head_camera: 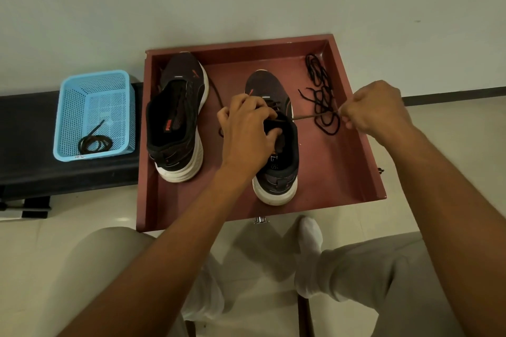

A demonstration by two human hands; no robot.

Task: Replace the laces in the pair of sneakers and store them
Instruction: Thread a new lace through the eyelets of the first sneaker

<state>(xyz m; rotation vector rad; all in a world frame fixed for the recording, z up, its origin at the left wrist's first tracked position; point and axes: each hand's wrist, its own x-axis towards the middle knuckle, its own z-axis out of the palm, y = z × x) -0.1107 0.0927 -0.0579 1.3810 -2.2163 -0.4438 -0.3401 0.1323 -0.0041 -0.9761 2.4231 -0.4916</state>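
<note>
Two dark sneakers with white soles stand in a reddish-brown tray. The left sneaker has no lace in its eyelets. My left hand grips the tongue and collar of the right sneaker. My right hand pinches the end of a brown lace that runs taut out of the right sneaker's side. Loose black laces lie tangled in the tray's far right corner, just beyond my right hand.
A light blue mesh basket with a coiled dark lace sits on a black bench left of the tray. A white wall stands behind. My knees and a white sock are below the tray.
</note>
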